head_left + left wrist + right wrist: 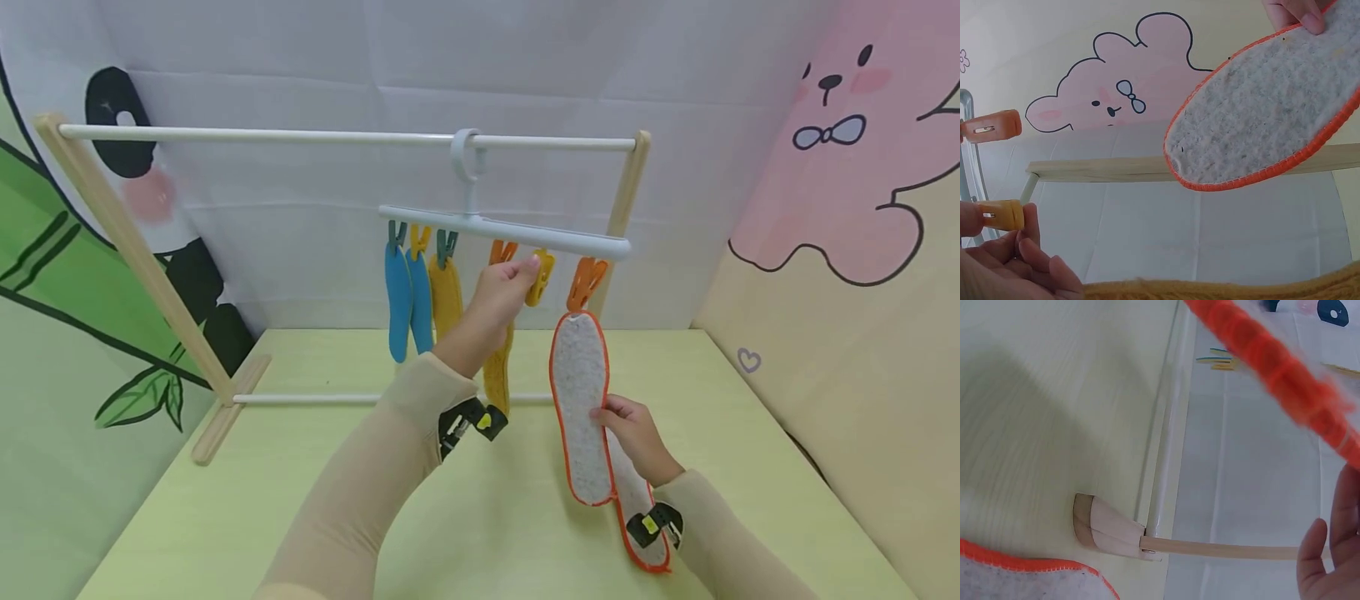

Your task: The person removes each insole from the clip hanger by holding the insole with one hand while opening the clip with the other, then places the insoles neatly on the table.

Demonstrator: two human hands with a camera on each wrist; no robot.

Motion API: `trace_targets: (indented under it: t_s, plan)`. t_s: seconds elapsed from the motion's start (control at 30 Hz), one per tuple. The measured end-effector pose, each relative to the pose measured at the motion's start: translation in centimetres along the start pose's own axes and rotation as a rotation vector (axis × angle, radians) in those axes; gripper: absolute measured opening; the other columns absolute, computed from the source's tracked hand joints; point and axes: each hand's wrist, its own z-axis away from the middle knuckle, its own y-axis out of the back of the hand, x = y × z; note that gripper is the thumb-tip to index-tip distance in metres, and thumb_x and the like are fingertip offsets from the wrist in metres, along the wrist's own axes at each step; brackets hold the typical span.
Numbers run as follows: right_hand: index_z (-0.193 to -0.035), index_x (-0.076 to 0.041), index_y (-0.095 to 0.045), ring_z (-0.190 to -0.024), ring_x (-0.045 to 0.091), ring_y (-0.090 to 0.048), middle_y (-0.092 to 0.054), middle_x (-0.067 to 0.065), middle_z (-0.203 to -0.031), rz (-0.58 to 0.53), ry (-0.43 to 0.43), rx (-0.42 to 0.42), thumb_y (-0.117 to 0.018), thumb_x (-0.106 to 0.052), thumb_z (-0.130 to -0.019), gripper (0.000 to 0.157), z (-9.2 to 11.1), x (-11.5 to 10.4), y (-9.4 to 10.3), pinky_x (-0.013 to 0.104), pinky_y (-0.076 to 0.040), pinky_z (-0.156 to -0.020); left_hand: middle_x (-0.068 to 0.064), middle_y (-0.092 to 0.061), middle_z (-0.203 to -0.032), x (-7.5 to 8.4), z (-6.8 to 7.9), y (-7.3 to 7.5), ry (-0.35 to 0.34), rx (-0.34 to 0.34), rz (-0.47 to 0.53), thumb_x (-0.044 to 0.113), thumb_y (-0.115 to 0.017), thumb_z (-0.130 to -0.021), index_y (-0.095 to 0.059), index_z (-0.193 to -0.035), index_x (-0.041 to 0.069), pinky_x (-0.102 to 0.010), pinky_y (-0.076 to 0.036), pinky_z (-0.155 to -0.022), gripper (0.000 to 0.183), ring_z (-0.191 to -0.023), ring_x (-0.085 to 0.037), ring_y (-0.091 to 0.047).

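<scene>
Both hands [497, 304] [636, 439] pinch, the left held higher than the right.

Here's the pale yellow-green table [487, 533], a creased white backdrop [300, 50] rising behind its back edge! Along the left edge, a black-and-white cartoon animal [150, 200] and green bamboo [56, 250] fill the wall; by the right edge, a bow-tied pink bear [847, 192] looms over cream, with a little heart [748, 360] near the back right corner.
</scene>
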Motion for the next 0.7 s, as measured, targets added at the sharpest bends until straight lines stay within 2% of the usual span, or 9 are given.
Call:
trace_targets:
  t_s: [0.1, 0.3, 0.37, 0.57, 0.7]
  plan:
    - [-0.091, 0.016, -0.058, -0.074, 0.008, -0.052, -0.059, -0.004, -0.076, 0.010, -0.029, -0.003, -0.055, 0.000, -0.092, 0.017, -0.2, 0.1, 0.1, 0.023, -0.044, -0.073, -0.002, -0.047, -0.078, -0.1, 0.0, 0.1, 0.000, 0.018, 0.003, 0.025, -0.052, -0.100, -0.057, -0.075, 0.000, -0.035, -0.036, -0.088, 0.036, -0.086, -0.017, -0.041]
    - [-0.094, 0.016, -0.057, -0.075, 0.009, -0.052, -0.058, -0.001, -0.079, 0.040, -0.082, -0.017, -0.055, -0.003, -0.093, 0.019, 0.0, 0.3, 0.7, 0.024, -0.045, -0.074, -0.002, -0.052, -0.084, -0.3, -0.2, -0.1, -0.004, 0.027, 0.006, 0.024, -0.052, -0.100, -0.065, -0.093, -0.010, -0.033, -0.039, -0.088, 0.036, -0.086, -0.015, -0.043]
    - [-0.094, 0.015, -0.058, -0.076, 0.009, -0.051, -0.058, -0.002, -0.080, 0.064, -0.098, -0.011, -0.055, -0.004, -0.094, 0.020, 0.1, 0.3, 1.1, 0.024, -0.044, -0.074, -0.002, -0.052, -0.083, -0.4, -0.3, -0.3, -0.005, 0.014, 0.005, 0.024, -0.052, -0.100, -0.064, -0.090, -0.009, -0.033, -0.038, -0.087, 0.036, -0.085, -0.015, -0.043]
    - [-0.092, 0.013, -0.058, -0.077, 0.010, -0.051, -0.057, -0.001, -0.080, 0.102, -0.103, -0.002, -0.055, -0.006, -0.095, 0.020, 0.0, 0.3, 2.0, 0.024, -0.045, -0.075, -0.002, -0.047, -0.073, -0.4, -0.4, -0.3, -0.010, 0.010, -0.027, 0.027, -0.052, -0.100, -0.053, -0.068, 0.004, -0.035, -0.035, -0.084, 0.040, -0.081, -0.015, -0.041]
    - [-0.092, 0.014, -0.058, -0.077, 0.008, -0.052, -0.057, -0.004, -0.077, 0.097, -0.109, 0.018, -0.055, -0.005, -0.094, 0.019, -0.1, 0.3, 2.3, 0.023, -0.045, -0.074, -0.002, -0.050, -0.080, -0.2, -0.3, -0.2, -0.010, 0.008, -0.028, 0.027, -0.051, -0.100, -0.055, -0.070, 0.003, -0.036, -0.037, -0.088, 0.039, -0.084, -0.015, -0.042]
